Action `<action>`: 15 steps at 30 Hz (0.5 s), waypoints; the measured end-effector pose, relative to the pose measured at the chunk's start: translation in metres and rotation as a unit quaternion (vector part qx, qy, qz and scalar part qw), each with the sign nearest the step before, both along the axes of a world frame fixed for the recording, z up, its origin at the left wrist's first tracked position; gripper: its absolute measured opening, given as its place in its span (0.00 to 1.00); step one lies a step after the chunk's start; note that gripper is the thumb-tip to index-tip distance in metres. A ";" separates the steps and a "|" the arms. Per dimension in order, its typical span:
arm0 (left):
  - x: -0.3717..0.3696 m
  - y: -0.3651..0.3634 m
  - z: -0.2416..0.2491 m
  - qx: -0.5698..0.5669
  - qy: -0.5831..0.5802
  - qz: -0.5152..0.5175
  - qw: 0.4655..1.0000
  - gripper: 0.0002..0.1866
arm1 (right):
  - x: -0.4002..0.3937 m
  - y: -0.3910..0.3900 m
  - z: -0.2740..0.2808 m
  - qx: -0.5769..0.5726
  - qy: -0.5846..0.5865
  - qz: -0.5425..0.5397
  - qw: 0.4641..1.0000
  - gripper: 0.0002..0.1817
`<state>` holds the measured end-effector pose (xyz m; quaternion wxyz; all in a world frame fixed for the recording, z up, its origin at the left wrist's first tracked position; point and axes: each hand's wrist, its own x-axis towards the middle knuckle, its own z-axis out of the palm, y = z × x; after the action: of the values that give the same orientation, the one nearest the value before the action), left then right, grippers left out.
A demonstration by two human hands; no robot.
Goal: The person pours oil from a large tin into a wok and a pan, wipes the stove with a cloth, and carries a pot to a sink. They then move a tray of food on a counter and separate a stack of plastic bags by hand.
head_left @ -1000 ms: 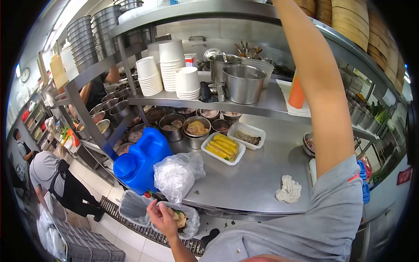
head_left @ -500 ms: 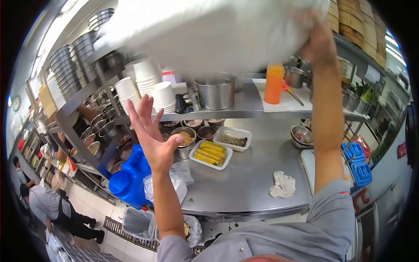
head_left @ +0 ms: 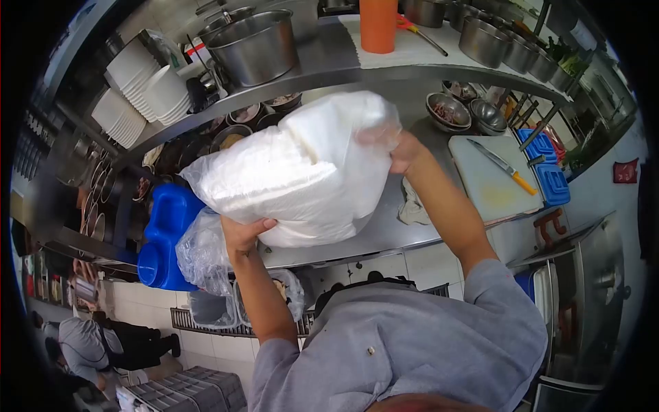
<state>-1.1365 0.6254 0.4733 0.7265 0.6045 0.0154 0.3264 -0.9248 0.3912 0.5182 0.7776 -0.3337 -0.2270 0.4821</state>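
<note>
A large, bulky white plastic bag (head_left: pixel 302 175) is held over the steel counter, tilted up towards the right. Its contents look white and packed; what they are cannot be made out. My left hand (head_left: pixel 244 234) supports the bag's lower left edge, thumb on top and fingers hidden beneath. At the upper right end my right hand (head_left: pixel 398 147) grips the plastic, slightly blurred. Behind the bag, the trays on the counter are hidden. A crumpled white cloth (head_left: pixel 414 206) shows partly beside the bag, under my right forearm.
A white cutting board (head_left: pixel 484 175) with a yellow-handled knife (head_left: pixel 504 167) lies at right, near metal bowls (head_left: pixel 448 111). A blue jug (head_left: pixel 168 233) stands at left. Overhead, a shelf holds a steel pot (head_left: pixel 254 51), stacked white tubs (head_left: pixel 165 93) and an orange bottle (head_left: pixel 378 27).
The bag has come down from overhead to just above the counter. My left hand, spread and free before, now holds its lower edge. My view has tilted downward.
</note>
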 end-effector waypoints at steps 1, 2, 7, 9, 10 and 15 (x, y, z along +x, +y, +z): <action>-0.003 -0.001 -0.003 0.009 0.010 0.041 0.999 0.44 | -0.004 0.004 -0.003 -0.028 -0.045 -0.040 0.998 0.21; -0.007 -0.003 -0.002 0.006 0.018 0.044 0.999 0.44 | -0.008 0.006 -0.001 -0.031 -0.037 -0.036 0.998 0.21; -0.030 -0.004 -0.017 -0.065 0.001 0.187 0.980 0.38 | 0.001 0.001 -0.008 0.025 -0.101 -0.167 0.980 0.23; -0.048 0.005 -0.046 -0.132 -0.021 0.231 0.964 0.36 | 0.003 -0.003 -0.012 -0.001 -0.060 -0.244 0.968 0.23; -0.072 0.023 -0.069 -0.188 0.023 0.128 0.974 0.35 | 0.007 -0.006 -0.013 -0.027 -0.027 -0.318 0.947 0.23; -0.115 -0.006 -0.051 -0.208 -0.037 0.243 0.947 0.33 | 0.003 -0.017 0.032 0.091 -0.269 -0.453 0.845 0.28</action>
<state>-1.2516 0.6189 0.4221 0.7350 0.4049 0.2026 0.5048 -0.9215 0.3745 0.5506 0.8450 -0.4435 -0.2936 -0.0550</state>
